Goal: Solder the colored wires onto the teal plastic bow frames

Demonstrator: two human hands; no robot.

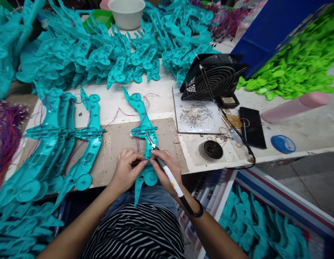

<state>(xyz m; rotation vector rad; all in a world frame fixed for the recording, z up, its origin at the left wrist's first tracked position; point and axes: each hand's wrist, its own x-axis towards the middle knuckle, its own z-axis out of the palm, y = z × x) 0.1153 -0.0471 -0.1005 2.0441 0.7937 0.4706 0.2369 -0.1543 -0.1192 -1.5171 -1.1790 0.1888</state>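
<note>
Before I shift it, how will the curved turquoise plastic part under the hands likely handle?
The turquoise part is probably stiff and fairly light, having thin-looking moulded ribs. The thin reddish wires trailing from it look floppy and may snag. Its lower end juts past the table, so pulling it closer could tip it.

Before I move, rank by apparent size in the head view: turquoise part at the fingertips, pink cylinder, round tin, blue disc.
1. Turquoise part, partly covered
2. Pink cylinder
3. Round tin and blue disc: too alike to rank
</note>
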